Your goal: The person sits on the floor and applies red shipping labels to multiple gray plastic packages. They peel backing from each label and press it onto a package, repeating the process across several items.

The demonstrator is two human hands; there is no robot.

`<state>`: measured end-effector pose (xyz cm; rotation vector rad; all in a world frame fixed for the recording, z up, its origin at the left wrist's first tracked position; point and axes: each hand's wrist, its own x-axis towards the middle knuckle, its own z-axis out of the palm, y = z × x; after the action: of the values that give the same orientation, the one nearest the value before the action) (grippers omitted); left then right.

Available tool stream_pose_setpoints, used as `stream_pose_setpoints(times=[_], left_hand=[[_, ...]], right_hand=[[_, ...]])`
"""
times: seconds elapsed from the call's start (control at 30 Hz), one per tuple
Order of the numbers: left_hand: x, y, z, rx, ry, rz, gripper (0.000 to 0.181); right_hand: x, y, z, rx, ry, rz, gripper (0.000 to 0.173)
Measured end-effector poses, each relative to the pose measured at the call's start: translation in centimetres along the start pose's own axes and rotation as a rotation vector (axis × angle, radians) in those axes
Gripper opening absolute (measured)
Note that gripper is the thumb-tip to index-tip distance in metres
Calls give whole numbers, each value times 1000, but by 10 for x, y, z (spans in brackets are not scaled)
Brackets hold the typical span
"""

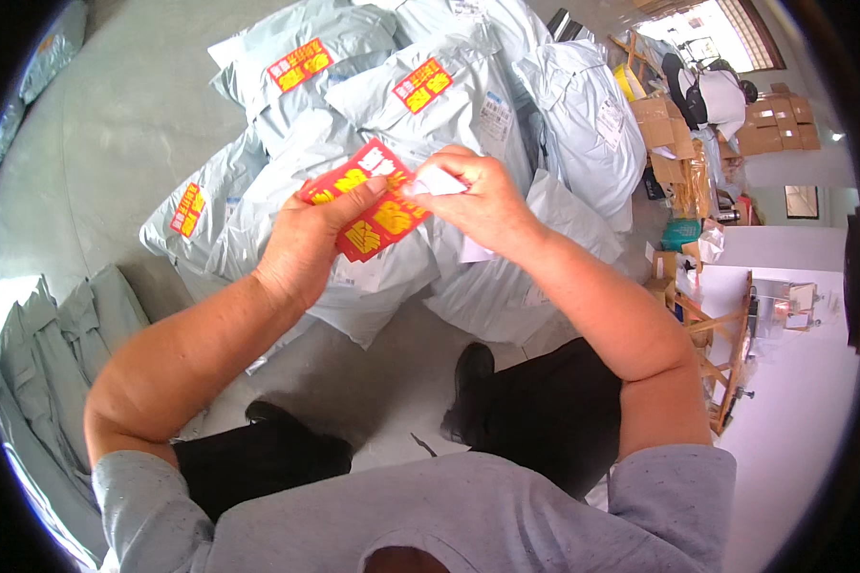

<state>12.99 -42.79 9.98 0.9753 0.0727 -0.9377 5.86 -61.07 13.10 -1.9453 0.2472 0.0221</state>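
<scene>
My left hand (304, 240) grips a small stack of red stickers (364, 233) with yellow and white printing, thumb on top. At the stack's right edge, my right hand (491, 204) pinches a small white piece of paper (441, 182); whether it is a sticker's backing I cannot tell. Beneath both hands lies a heap of pale grey plastic mailing bags (430, 136). Similar red stickers are stuck on a bag at the upper left (299, 66), one at the centre (423, 86) and one at the left (188, 210). Several bags also bear white printed labels (496, 118).
Grey plastic bags (72, 329) lie along the left rim, with others at the far upper left. On the right are cardboard boxes (777, 122), a teal box (681, 234) and a wooden-legged stand (724, 358). My shoes (473, 369) rest on the floor before the heap.
</scene>
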Motion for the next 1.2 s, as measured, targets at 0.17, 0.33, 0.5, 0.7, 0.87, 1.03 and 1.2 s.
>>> stream_pose_setpoints(times=[0.17,0.33,0.5,0.7,0.87,1.03,1.2], left_hand=[[-2,-16,32,-91,-8,12,29],[-3,-53,61,110,-39,-61,33],[1,-77,82,174,-34,-33,30],[8,-92,91,181,-56,-54,26],[11,-99,99,232,-46,-79,27],[12,-99,103,239,-58,-99,27],[13,-101,104,224,-76,-84,27]], right_hand=[[-28,0,-63,220,7,156,20],[-48,22,-106,13,-52,248,21],[-55,34,-131,-63,-108,251,37],[-69,43,-141,-110,-53,299,38],[-76,48,-146,-92,-17,326,39],[-78,46,-149,-91,-23,333,39],[-77,42,-148,-98,-30,334,37]])
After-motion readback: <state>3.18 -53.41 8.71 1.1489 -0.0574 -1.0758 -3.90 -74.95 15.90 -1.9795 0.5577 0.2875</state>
